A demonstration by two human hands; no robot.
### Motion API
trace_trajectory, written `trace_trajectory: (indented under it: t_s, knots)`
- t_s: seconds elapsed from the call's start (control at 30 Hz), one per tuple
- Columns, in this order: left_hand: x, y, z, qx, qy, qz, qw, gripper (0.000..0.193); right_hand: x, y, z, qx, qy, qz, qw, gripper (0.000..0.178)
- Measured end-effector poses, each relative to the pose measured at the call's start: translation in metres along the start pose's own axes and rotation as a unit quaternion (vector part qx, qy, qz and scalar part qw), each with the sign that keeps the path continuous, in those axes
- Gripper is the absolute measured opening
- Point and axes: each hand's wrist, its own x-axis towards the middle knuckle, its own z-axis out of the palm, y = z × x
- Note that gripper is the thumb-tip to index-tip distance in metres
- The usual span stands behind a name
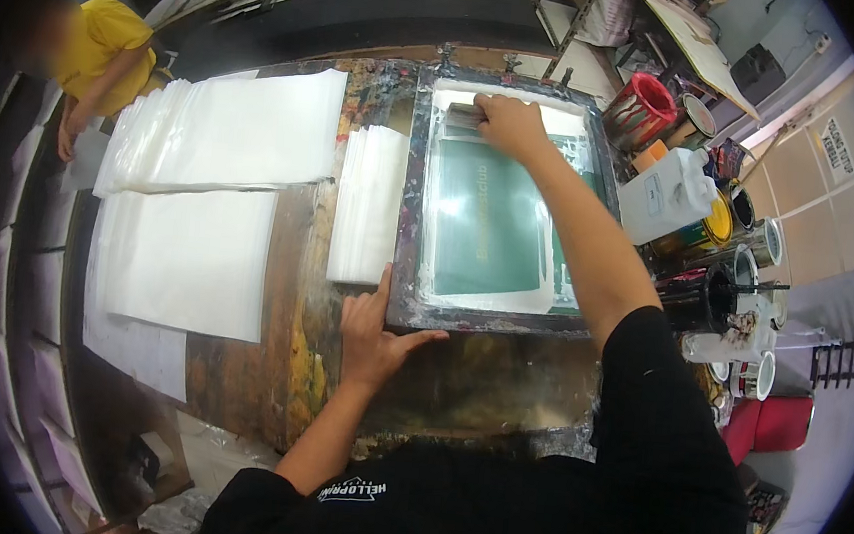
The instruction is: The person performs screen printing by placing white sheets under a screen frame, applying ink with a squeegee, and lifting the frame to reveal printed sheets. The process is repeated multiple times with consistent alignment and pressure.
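Note:
A screen-printing frame (603, 165) with dark edges and a green mesh (486, 221) lies on the stained worktable (290, 286). White ink is smeared around the mesh's margins. At the far end of the screen, my right hand (511, 125) is closed around a squeegee (464, 116), partly hidden by my fingers. My left hand (371, 338) rests at the frame's near left corner, thumb and forefinger stretched apart along its edges. Just left of the frame is a narrow stack of white sheets (366, 207).
Larger piles of white sheets (227, 131) cover the table's left side. Ink cans, a red bucket (642, 108) and a white jug (666, 190) crowd the right edge. A person in a yellow shirt (113, 47) is at the far left, one hand by the sheets.

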Motion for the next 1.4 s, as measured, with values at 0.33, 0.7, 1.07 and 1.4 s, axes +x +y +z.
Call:
trace_trajectory:
  t_s: [0.33, 0.7, 1.07, 1.4]
  knots:
    - [-0.002, 0.003, 0.003, -0.028, 0.016, 0.005, 0.999, 0.107, -0.208, -0.08, -0.019, -0.013, -0.006, -0.034, 0.999, 0.04]
    - [0.065, 0.072, -0.033, -0.202, 0.084, 0.061, 0.974, 0.115, -0.191, -0.101, -0.15, -0.066, 0.396, -0.074, 0.913, 0.06]
    - [0.024, 0.038, 0.011, 0.204, -0.034, 0.038, 0.978, 0.107, -0.128, -0.114, -0.256, 0.005, 0.183, 0.078, 0.98, 0.081]
    - [0.058, -0.012, -0.068, 0.146, 0.152, 0.006, 0.977, 0.056, -0.129, -0.098, -0.253, -0.003, 0.188, 0.004, 0.982, 0.082]
